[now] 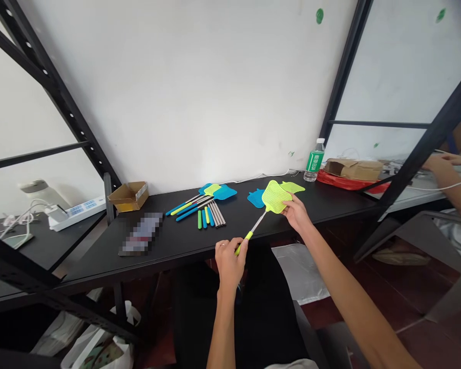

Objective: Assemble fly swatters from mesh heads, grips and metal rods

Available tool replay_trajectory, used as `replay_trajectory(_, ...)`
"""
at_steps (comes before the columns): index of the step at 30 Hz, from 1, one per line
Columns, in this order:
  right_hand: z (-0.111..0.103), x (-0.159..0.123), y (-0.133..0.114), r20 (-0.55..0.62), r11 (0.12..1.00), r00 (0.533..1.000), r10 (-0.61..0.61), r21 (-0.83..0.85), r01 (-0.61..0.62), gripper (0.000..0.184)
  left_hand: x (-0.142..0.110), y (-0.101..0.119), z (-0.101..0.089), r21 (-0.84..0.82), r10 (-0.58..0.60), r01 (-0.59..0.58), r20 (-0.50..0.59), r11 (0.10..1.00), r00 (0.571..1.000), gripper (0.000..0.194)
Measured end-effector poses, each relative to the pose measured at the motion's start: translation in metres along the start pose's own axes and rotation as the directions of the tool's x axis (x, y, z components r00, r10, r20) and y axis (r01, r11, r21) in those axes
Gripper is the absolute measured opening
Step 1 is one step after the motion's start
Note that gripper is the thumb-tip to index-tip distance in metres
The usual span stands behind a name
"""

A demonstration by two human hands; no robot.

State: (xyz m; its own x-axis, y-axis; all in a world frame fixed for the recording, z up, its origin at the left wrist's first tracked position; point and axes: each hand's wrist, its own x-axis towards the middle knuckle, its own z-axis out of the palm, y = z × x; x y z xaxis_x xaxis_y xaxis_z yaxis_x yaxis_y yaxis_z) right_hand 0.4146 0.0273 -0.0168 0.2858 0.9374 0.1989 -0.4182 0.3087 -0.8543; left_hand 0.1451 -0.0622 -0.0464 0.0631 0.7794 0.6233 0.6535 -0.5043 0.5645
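A yellow-green fly swatter [275, 197] with a metal rod is held aslant above the front of the black table. My left hand [230, 260] is closed around its yellow-green handle. At the other end, my right hand [296, 211] pinches the edge of the perforated head. Behind that head lie a loose blue swatter head [256, 198] and another yellow-green head [293, 187]. To the left, several fly swatters [194, 204] in blue and yellow-green lie in an overlapping pile. Beside them are loose coloured handles [205, 218] and metal rods [217, 213] in a row.
A small open cardboard box [128, 196] and a blurred flat object [142, 234] are on the table's left. A water bottle [314, 161] stands at the back right near a red bag [346, 182]. Black shelf posts [343, 66] flank the table [169, 243]. Another person's arm [451, 179] shows far right.
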Motion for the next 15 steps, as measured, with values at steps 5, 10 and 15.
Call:
replay_trajectory(5, 0.002, -0.002, -0.002, 0.009, 1.000, 1.000, -0.008, -0.007, 0.008, 0.051, 0.001, 0.000, 0.001, -0.016, 0.009, -0.009, -0.009, 1.000, 1.000, 0.029)
replay_trajectory(10, 0.004, -0.007, -0.006, 0.037, 0.999, 0.999, -0.023, -0.023, 0.024, 0.057, 0.001, -0.001, 0.002, -0.020, 0.015, -0.015, -0.021, 1.000, 1.000, 0.027)
replay_trajectory(15, 0.003, -0.008, -0.011, 0.071, 0.998, 0.997, -0.030, -0.052, 0.034, 0.064, 0.000, -0.002, 0.001, -0.032, 0.010, -0.011, -0.029, 0.999, 1.000, 0.029)
